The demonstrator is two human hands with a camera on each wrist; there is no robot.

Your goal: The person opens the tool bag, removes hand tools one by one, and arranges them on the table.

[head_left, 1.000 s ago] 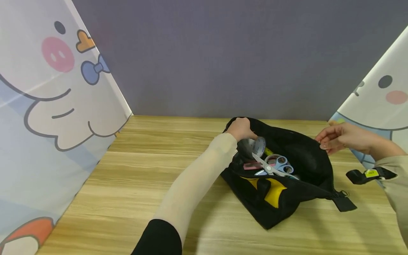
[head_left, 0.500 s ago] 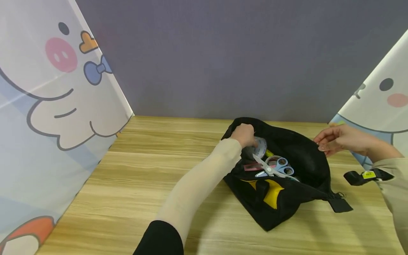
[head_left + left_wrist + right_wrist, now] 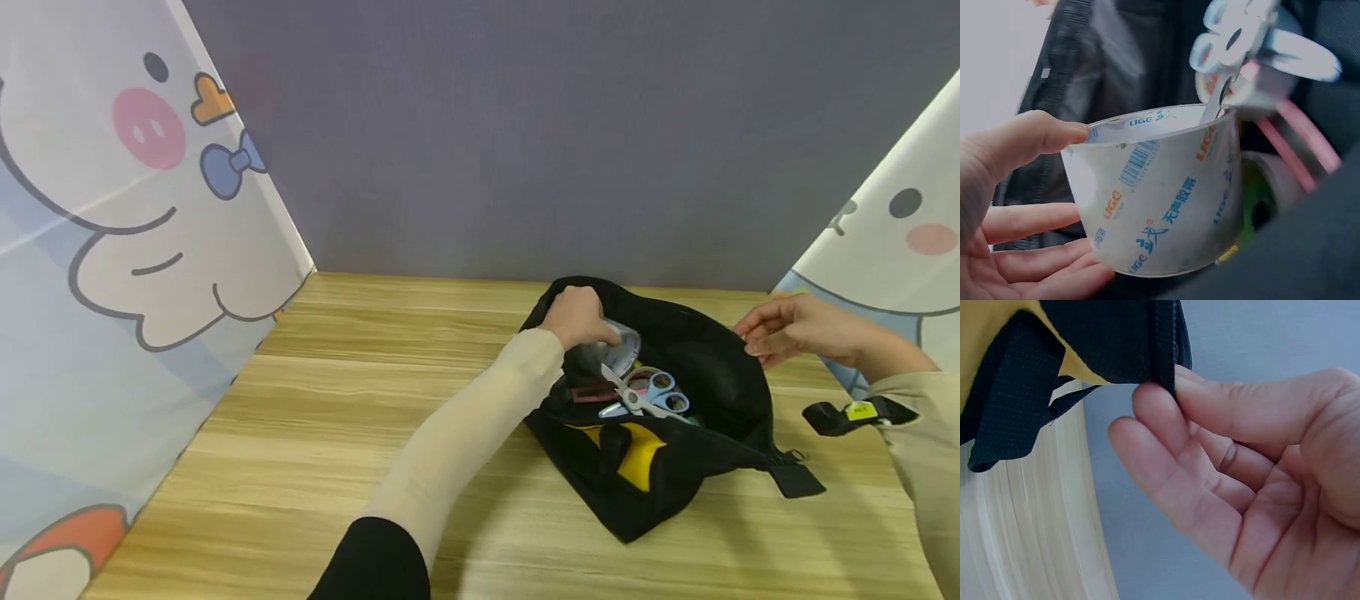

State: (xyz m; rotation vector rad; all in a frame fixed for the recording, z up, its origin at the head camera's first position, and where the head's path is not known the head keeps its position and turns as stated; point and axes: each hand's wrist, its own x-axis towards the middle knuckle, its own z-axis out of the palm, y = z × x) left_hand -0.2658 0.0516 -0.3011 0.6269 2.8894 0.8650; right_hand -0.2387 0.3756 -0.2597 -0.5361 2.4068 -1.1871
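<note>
A black zip bag (image 3: 637, 517) with yellow panels lies open at the table's right side. Inside it, my left hand (image 3: 576, 317) grips a wide roll of clear packing tape (image 3: 1154, 200). The thumb rests at the roll's rim and the fingers lie against its side in the left wrist view. Beside the roll are light-blue-handled scissors (image 3: 662, 385), one blade partly hidden behind the tape's rim. My right hand (image 3: 802, 329) pinches the bag's zippered edge (image 3: 1163, 344) between thumb and index finger, holding the mouth wide.
A pink strip-like item (image 3: 1297, 147) and a small green-centred roll (image 3: 1257, 194) lie deeper in the bag. The wooden table (image 3: 300, 433) extends left. A grey panel (image 3: 480, 142) stands behind, with printed cartoon sheets (image 3: 127, 275) at both sides.
My left hand has shifted slightly right with the tape roll, whose face has turned and moved toward the scissors. The right hand keeps its pinch on the bag's edge.
</note>
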